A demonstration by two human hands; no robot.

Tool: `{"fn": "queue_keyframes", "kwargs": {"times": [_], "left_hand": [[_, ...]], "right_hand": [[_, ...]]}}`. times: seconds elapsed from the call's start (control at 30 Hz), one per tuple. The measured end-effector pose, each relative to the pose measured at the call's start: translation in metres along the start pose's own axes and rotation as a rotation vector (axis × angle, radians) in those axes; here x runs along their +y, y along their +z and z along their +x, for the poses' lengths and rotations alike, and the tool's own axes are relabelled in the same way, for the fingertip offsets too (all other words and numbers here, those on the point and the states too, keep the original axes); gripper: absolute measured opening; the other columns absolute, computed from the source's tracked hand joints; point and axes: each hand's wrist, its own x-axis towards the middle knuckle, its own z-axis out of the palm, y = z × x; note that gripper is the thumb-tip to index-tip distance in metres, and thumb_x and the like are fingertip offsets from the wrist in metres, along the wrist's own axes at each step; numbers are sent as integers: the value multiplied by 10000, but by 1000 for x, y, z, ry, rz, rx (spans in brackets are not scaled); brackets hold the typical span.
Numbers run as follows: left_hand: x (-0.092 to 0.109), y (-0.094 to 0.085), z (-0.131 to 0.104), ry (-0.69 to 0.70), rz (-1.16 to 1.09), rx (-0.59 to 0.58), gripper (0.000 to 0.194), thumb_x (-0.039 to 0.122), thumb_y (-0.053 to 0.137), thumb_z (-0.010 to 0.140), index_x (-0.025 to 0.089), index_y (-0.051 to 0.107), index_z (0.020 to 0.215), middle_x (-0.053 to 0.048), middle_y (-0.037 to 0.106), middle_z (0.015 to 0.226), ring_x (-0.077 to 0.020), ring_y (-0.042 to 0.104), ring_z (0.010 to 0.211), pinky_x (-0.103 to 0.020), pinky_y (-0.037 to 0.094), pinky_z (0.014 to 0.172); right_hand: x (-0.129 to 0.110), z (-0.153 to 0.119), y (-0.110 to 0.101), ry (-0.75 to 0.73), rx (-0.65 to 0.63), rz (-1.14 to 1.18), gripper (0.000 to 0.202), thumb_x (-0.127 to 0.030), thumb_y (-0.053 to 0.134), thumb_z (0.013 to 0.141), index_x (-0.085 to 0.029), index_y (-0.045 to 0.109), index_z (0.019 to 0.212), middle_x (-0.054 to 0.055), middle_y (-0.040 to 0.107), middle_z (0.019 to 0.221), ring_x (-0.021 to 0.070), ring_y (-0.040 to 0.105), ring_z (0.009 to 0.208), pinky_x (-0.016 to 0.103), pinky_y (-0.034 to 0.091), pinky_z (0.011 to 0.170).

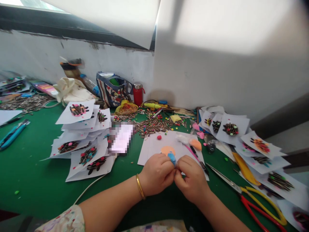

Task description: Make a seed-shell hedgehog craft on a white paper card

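Note:
A small lump of blue clay [172,158] shows between my hands, just above the near edge of a white sheet [149,146]. My left hand [158,174] has its fingers curled round the blue clay. Against it, fingertips touching, is my right hand [191,178], closed in a pinch; what it holds, if anything, is hidden. On the sheet lie a flat peach disc [167,150], a small red ball [159,137], an orange lump [195,144] and dark pens [194,150].
Stacked cards with seed pictures stand at left [89,156] and right [262,143]. Scissors [238,187] lie right of my hands, beside a yellow-handled tool [246,169]. Behind are loose seeds [152,124], a red flask [138,94] and a striped bag [106,88]. A blue cutter [13,135] lies far left.

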Motion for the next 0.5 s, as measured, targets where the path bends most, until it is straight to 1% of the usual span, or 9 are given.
{"fn": "queue_keyframes", "kwargs": {"times": [0.13,0.3,0.5], "left_hand": [[1,1,0,-29,-10,-9,208,180,451,885,195,471,679,-26,535,672,-164,461,664,-305,365,612],[1,1,0,-86,-29,-14,190,179,440,906,188,505,728,-37,561,713,-168,483,694,-295,383,632],[0,1,0,-39,-28,-56,178,181,452,906,186,510,738,-33,565,747,-166,482,718,-296,381,650]], "right_hand": [[1,0,-1,24,-4,-7,197,-106,477,786,-208,409,632,15,467,659,178,433,680,321,310,618],[4,1,-2,23,-25,48,139,-125,466,841,-202,476,725,25,522,732,187,464,742,329,345,669],[8,0,-1,56,-38,129,154,-121,458,850,-203,459,720,10,513,728,170,472,732,313,356,661]]}}
